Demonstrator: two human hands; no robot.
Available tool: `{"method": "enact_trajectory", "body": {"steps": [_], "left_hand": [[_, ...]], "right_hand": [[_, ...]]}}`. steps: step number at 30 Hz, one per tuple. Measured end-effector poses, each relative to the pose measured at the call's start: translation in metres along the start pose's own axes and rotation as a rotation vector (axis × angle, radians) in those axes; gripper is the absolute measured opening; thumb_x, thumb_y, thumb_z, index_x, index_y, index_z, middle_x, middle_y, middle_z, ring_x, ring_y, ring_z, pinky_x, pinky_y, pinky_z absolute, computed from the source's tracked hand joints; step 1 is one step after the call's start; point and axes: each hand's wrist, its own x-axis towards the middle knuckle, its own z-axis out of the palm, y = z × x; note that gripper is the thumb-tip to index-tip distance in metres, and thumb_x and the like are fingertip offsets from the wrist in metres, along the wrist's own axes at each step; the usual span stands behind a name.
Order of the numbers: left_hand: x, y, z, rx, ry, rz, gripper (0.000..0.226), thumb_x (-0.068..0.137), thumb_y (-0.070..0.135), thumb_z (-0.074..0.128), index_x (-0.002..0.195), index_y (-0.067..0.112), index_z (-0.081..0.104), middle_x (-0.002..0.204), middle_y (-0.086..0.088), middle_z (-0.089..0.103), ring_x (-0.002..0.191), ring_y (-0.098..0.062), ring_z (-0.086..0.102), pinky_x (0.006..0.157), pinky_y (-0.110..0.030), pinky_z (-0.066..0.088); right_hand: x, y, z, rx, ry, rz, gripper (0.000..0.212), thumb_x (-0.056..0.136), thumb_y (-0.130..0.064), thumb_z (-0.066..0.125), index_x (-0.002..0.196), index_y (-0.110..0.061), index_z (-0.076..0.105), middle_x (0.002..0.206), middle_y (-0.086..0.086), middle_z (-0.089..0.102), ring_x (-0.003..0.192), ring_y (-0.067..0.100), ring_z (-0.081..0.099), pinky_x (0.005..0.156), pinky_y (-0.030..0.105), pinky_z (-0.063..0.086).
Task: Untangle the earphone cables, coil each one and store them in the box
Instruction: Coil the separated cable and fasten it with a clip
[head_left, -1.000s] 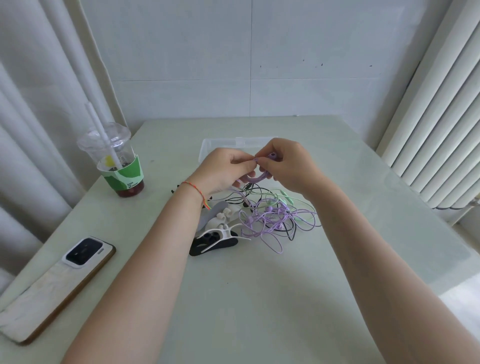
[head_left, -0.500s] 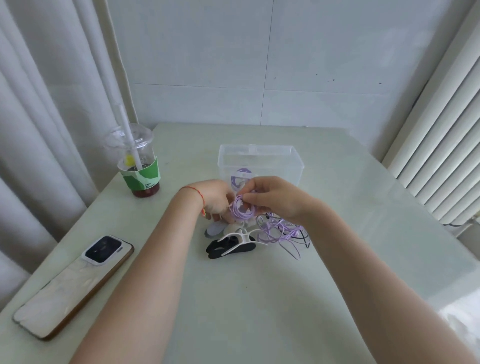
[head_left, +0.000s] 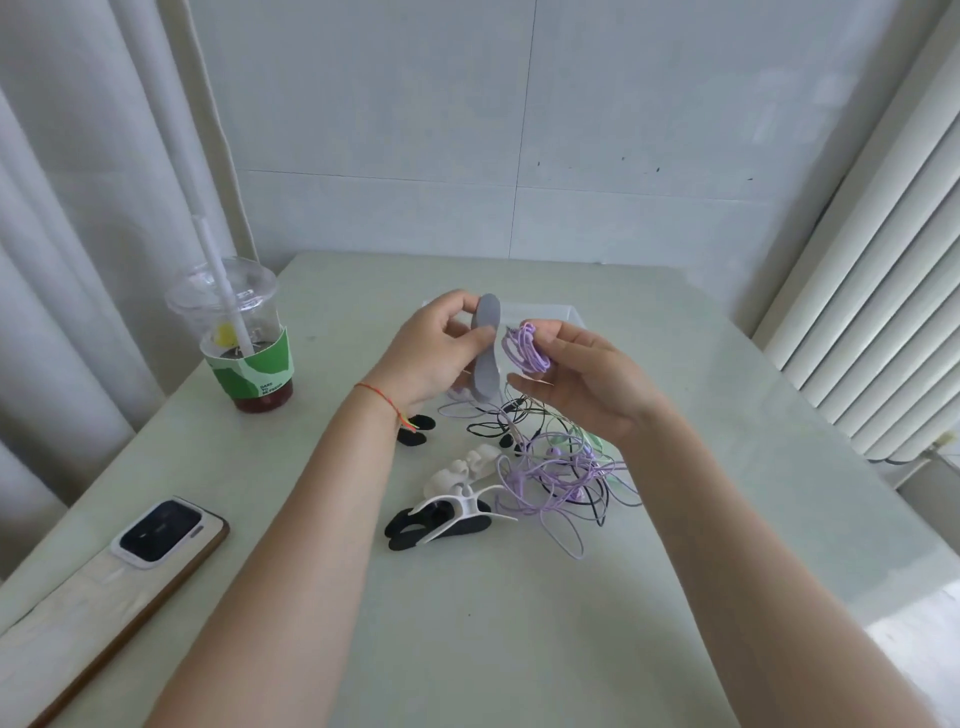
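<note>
— One coil (head_left: 525, 347) of purple cable looks finished, and it sits in the right hand (head_left: 582, 379), pinched against the curled fingers.

— And the left hand (head_left: 434, 358)?

— It grips a grey cable tie (head_left: 485, 353), held upright just beside the coil, thumb across its middle. My guess is the tie goes round the coil next.

— Where is the box (head_left: 558, 314)?

— Just beyond both hands, mostly hidden by them; only a clear rim shows, and I cannot tell what is inside.

— So how much is left?

— Most of it, I judge. Below the right wrist lies a tangle of cables (head_left: 561, 478), purple, black and pale green, not yet separated. Beside it, nearer the left forearm, wait the spare ties (head_left: 441, 514), black and white, unused.

— Is the coil free of the heap?

— I cannot tell; strands run up close under the hands.
</note>
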Motion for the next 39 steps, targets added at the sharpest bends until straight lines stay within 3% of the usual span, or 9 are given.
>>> {"method": "enact_trajectory", "body": {"steps": [5, 10, 13, 19, 23, 26, 29, 34, 39], "left_hand": [[0.0, -0.001, 0.018, -0.054, 0.228, 0.029, 0.011, 0.089, 0.012, 0.066, 0.099, 0.016, 0.068, 0.086, -0.005, 0.059, 0.067, -0.022, 0.062, 0.053, -0.039, 0.059], [-0.002, -0.001, 0.025, -0.098, 0.297, -0.007, 0.009, 0.083, 0.01, 0.071, 0.081, 0.001, 0.071, 0.072, -0.014, 0.059, 0.055, -0.031, 0.065, 0.051, -0.05, 0.058], [-0.001, -0.007, 0.026, -0.033, 0.322, 0.013, 0.01, 0.078, 0.022, 0.073, 0.078, 0.012, 0.075, 0.072, -0.012, 0.069, 0.065, -0.04, 0.067, 0.058, -0.054, 0.058], [-0.008, -0.007, 0.035, -0.04, 0.251, 0.01, 0.008, 0.086, 0.014, 0.068, 0.091, 0.013, 0.074, 0.072, -0.009, 0.074, 0.063, -0.032, 0.07, 0.054, -0.051, 0.059], [-0.006, -0.005, 0.036, -0.039, 0.159, -0.035, 0.03, 0.093, 0.003, 0.053, 0.121, 0.01, 0.061, 0.063, 0.001, 0.071, 0.052, -0.022, 0.067, 0.051, -0.036, 0.058], [-0.007, -0.002, 0.035, -0.093, 0.07, -0.024, 0.04, 0.094, 0.001, 0.048, 0.129, 0.02, 0.053, 0.067, 0.003, 0.071, 0.058, -0.019, 0.067, 0.055, -0.032, 0.057], [-0.009, 0.004, 0.031, -0.062, -0.018, -0.03, 0.035, 0.093, 0.002, 0.045, 0.117, 0.024, 0.06, 0.081, -0.007, 0.071, 0.068, -0.018, 0.069, 0.053, -0.031, 0.056], [-0.008, 0.003, 0.023, 0.02, -0.13, -0.088, 0.02, 0.082, 0.014, 0.056, 0.092, 0.016, 0.074, 0.081, -0.01, 0.07, 0.068, -0.011, 0.061, 0.046, -0.019, 0.039], [-0.007, -0.001, 0.022, 0.061, -0.106, 0.045, 0.016, 0.076, 0.012, 0.081, 0.087, 0.02, 0.072, 0.082, -0.003, 0.071, 0.072, -0.009, 0.065, 0.068, -0.015, 0.047]], "right_hand": [[0.001, 0.001, 0.0, -0.033, -0.043, -0.015, 0.013, 0.091, -0.011, 0.053, 0.098, -0.006, 0.062, 0.096, 0.013, 0.066, 0.089, 0.024, 0.066, 0.095, 0.042, 0.052], [-0.002, -0.004, 0.0, -0.033, -0.088, -0.034, 0.016, 0.093, -0.011, 0.05, 0.103, -0.003, 0.06, 0.093, 0.012, 0.067, 0.085, 0.023, 0.066, 0.086, 0.037, 0.055], [-0.003, -0.006, -0.001, -0.074, -0.092, 0.008, 0.017, 0.092, -0.013, 0.051, 0.102, -0.005, 0.062, 0.094, 0.011, 0.066, 0.087, 0.024, 0.066, 0.096, 0.046, 0.05], [-0.004, -0.006, -0.001, -0.008, -0.107, 0.035, 0.029, 0.098, -0.008, 0.042, 0.122, 0.004, 0.052, 0.092, 0.011, 0.064, 0.075, 0.016, 0.066, 0.086, 0.046, 0.056], [-0.002, -0.006, -0.004, 0.062, -0.114, 0.036, 0.026, 0.097, -0.006, 0.042, 0.118, 0.002, 0.056, 0.089, 0.012, 0.059, 0.075, 0.017, 0.059, 0.092, 0.05, 0.053], [-0.001, -0.006, -0.006, 0.13, -0.099, 0.024, 0.025, 0.096, -0.005, 0.044, 0.109, 0.001, 0.065, 0.09, 0.014, 0.057, 0.075, 0.019, 0.056, 0.096, 0.051, 0.05], [-0.004, -0.009, -0.004, 0.221, -0.039, 0.001, 0.031, 0.096, -0.002, 0.042, 0.09, 0.0, 0.072, 0.078, 0.011, 0.066, 0.061, 0.015, 0.06, 0.097, 0.05, 0.049], [-0.006, -0.013, -0.008, 0.225, 0.014, 0.022, 0.022, 0.097, -0.003, 0.042, 0.098, 0.001, 0.064, 0.072, 0.007, 0.063, 0.057, 0.014, 0.056, 0.09, 0.048, 0.055], [-0.005, -0.018, -0.021, 0.136, 0.086, 0.065, 0.018, 0.095, -0.007, 0.048, 0.104, -0.005, 0.064, 0.075, 0.003, 0.06, 0.058, 0.014, 0.056, 0.083, 0.046, 0.057]]}}
